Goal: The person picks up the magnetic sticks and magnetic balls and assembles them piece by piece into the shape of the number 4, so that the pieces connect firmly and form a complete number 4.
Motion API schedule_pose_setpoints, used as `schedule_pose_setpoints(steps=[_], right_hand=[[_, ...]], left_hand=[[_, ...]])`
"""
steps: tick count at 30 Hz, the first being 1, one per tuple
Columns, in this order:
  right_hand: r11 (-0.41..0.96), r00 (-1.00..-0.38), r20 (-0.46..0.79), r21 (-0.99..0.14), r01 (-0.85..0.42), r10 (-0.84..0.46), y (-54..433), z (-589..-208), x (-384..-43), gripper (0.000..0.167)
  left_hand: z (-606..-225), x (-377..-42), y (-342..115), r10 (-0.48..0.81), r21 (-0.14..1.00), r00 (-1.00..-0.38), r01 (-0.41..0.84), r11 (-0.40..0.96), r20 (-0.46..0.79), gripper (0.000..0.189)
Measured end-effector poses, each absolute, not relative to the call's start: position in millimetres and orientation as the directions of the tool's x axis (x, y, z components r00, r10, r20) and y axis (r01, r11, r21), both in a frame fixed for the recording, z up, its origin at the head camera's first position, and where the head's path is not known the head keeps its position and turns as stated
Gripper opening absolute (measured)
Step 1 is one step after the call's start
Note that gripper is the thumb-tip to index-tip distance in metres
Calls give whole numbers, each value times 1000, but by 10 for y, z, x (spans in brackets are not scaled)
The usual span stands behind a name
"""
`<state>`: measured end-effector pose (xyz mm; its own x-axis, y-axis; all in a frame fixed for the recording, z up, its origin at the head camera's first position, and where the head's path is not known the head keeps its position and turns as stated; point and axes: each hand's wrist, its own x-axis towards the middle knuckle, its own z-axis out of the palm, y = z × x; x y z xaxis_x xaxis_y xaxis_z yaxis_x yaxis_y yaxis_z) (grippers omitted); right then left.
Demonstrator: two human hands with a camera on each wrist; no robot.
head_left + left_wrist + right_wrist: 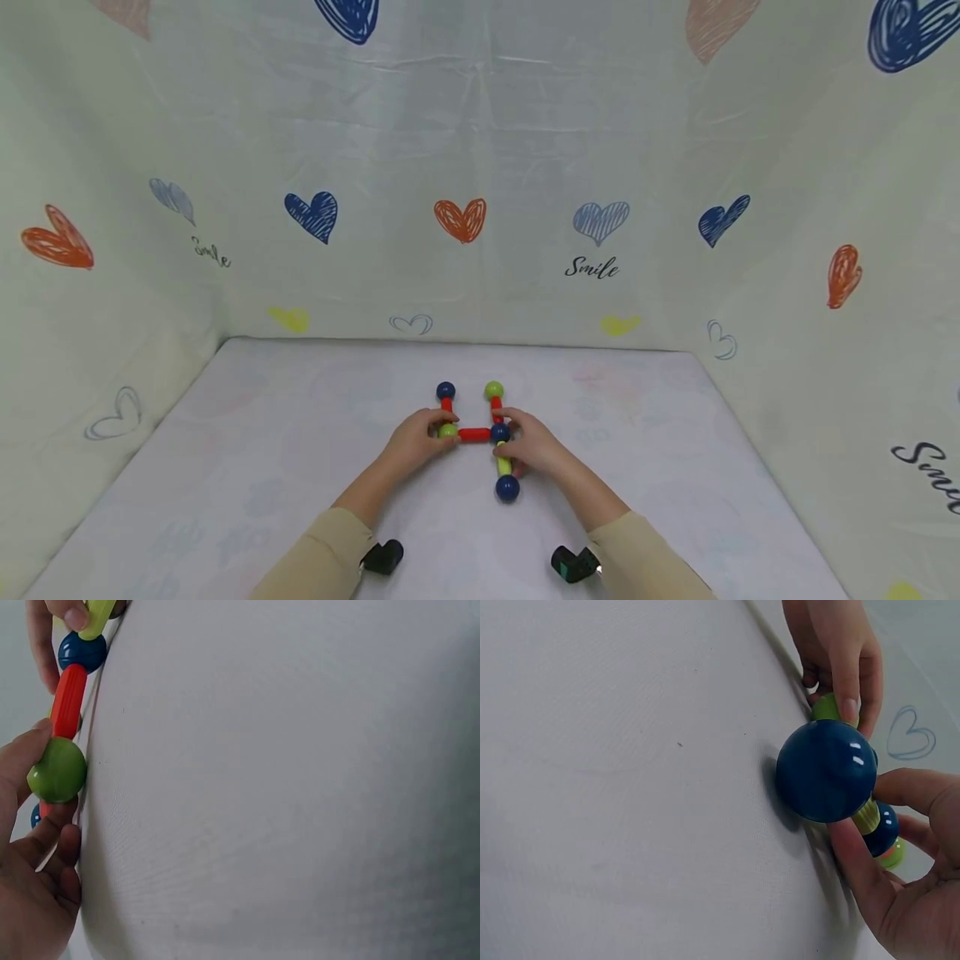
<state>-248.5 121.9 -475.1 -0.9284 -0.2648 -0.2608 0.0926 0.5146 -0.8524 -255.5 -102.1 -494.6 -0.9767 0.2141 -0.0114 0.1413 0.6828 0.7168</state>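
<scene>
A toy frame of balls and short rods lies on the table between both hands. My left hand pinches the green ball at its left corner. From there one red rod leads away to a dark blue ball, and another red rod runs across to the middle blue ball. My right hand grips the yellow-green rod, which joins the middle ball to a nearer blue ball. Beyond the right hand, a further red rod ends in a second green ball.
The white table ends at a back edge against a curtain printed with hearts and words. Black wrist cameras sit below both beige sleeves.
</scene>
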Motion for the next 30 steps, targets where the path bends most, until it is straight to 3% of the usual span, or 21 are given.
schedule_pose_setpoints(steps=[30], right_hand=[[501,-939,-245,-860,97,-240,1184,-4791,-2637,64]], left_hand=[[-4967,-2643,-1055,147,757,-989,98,646,2,39]])
